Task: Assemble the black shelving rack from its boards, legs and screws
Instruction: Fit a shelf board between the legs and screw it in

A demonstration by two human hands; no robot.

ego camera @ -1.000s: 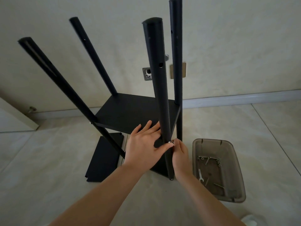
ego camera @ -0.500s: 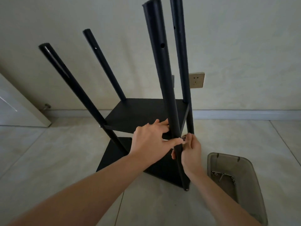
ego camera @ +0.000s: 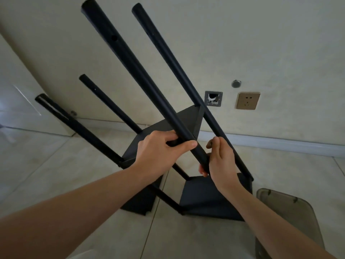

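The half-built black rack stands on the tiled floor, leaning to the left, with its legs pointing up. Its near leg crosses the middle of the view. One shelf board sits partway up the legs, and a lower board is at the floor. My left hand grips the near leg where it meets the upper board. My right hand holds the same leg just below, fingers curled round it, thumb and forefinger pinched together. Whether a screw is between them is hidden.
A loose black board lies on the floor under my left forearm. A grey plastic tray sits at the lower right, its contents out of sight. Behind are the wall with a socket and a door at left.
The rack has tipped over to the left and the view has swung with it. Both hands stay on the near leg; my right hand now wraps it lower down.
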